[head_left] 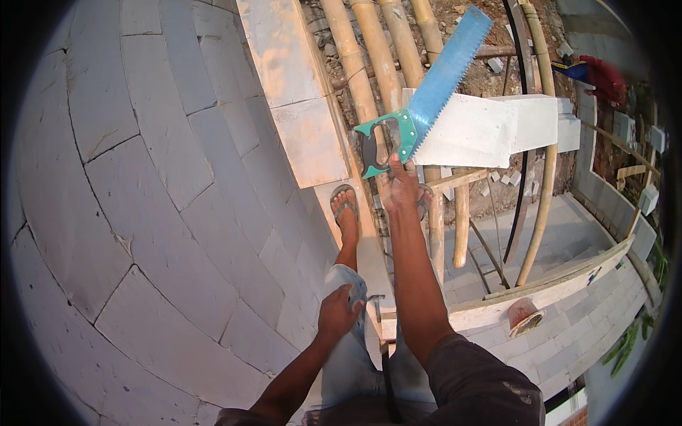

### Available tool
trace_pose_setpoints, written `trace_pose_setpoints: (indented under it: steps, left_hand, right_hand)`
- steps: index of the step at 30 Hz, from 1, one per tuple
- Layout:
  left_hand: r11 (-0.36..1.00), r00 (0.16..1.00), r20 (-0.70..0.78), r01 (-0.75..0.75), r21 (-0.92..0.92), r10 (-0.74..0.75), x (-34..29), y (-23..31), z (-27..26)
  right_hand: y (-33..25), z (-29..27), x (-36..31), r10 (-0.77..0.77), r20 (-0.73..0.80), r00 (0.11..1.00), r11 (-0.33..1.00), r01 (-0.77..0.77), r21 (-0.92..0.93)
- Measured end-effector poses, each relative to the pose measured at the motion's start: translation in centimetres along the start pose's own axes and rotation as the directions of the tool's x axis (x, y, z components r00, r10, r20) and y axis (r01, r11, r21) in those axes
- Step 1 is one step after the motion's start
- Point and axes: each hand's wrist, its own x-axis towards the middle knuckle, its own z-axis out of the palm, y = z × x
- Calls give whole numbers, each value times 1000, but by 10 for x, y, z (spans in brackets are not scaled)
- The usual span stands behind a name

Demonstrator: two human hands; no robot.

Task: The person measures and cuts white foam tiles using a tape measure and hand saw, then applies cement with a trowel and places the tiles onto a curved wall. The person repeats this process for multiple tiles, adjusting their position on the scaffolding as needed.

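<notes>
Saw (pixel 430 94) at right grip (pixel 401 187); exact contact unclear

One saw (pixel 446 74), two feet (pixel 344 199) (pixel 425 197)

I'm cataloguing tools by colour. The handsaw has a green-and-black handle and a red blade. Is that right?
Not quite: the blade is blue, not red, as the head view shows. The handsaw does have a green-and-black handle.
</notes>
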Motion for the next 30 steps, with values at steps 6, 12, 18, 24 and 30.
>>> trace_pose_setpoints:
  steps: [6, 12, 18, 24, 30]
  left_hand:
    - [999, 1000, 15, 0, 46, 0, 9, 2, -16]
    - [992, 999, 44, 2, -125, 3, 21, -8, -26]
    - [789, 996, -36, 39, -614, -77, 151, -21, -20]
    - [701, 940, -259, -338, -628, 221, 371, 132, -3]
    - [637, 977, -204, -198, -744, 66, 439, 177, 9]
  right_hand:
    - [39, 126, 143, 28, 15, 999, 991, -30, 133]
    - [57, 60, 205, 122, 35, 992, 989, -119, -89]
    - [-89, -27, 51, -269, 337, 902, 359, 419, -834]
    - [-315, -223, 165, -776, 79, 626, -113, -14, -994]
    - [-259, -166, 171, -418, -207, 885, 518, 45, -854]
